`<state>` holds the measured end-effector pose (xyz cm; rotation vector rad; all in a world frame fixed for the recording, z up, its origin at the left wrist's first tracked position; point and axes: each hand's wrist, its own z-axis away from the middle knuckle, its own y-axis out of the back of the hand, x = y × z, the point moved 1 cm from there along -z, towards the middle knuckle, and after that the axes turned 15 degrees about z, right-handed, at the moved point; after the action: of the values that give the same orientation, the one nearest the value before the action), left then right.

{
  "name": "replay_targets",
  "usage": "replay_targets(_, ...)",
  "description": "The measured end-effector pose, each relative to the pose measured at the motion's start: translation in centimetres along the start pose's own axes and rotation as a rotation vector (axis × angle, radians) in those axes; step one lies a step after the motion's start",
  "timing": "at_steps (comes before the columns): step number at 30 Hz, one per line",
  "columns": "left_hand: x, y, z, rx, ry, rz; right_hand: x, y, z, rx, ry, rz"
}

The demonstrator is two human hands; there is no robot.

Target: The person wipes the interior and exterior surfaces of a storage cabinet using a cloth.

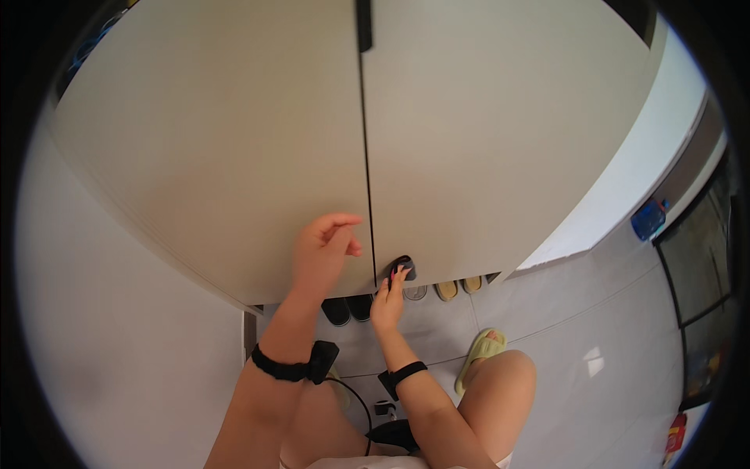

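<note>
My left hand (325,252) is raised before the left cabinet door (222,146), its fingers loosely bent and nothing seen between them. Lower and to the right, my right hand (389,302) holds a small dark item (410,268), perhaps a cloth, at the bottom of the right cabinet door (498,146). A bit of pink shows by the fingers; what it belongs to cannot be told. A dark gap runs between the two closed doors, with a black handle (364,26) at the top. Both wrists wear black straps with small devices.
Under the cabinet stand black slippers (336,312), a clear-looking shoe (416,292) and tan slippers (446,291). My knees are bent, and a green slipper (481,357) is on my foot. A black cable hangs between my arms. A blue plastic bottle (648,220) stands at the right.
</note>
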<state>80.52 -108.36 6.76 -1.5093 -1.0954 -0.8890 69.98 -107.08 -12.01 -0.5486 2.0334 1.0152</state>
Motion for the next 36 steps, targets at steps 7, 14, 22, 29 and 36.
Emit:
replay_targets(7, 0.2, 1.4, 0.4, 0.042, 0.014, -0.137, -10.2, 1.2, -4.9, 0.208, 0.383, 0.019)
replay_targets(14, -0.2, 1.8, -0.4, 0.082, 0.035, -0.239, -2.1, -4.9, 1.1, 0.162, 0.075, -0.013)
replay_targets(22, -2.8, -2.5, -1.3, -0.069, 0.087, -0.300, 10.4, -11.7, 3.6, 0.204, -1.305, -1.657)
replay_targets(29, -3.1, -1.7, -1.3, -0.091, 0.081, -0.245, -1.8, -1.8, -3.5, 0.309, -0.586, -0.569)
replay_targets(36, -2.9, -2.2, -0.8, -0.131, -0.227, -0.285, -3.5, -2.9, -3.2, 0.344, 0.173, -0.100)
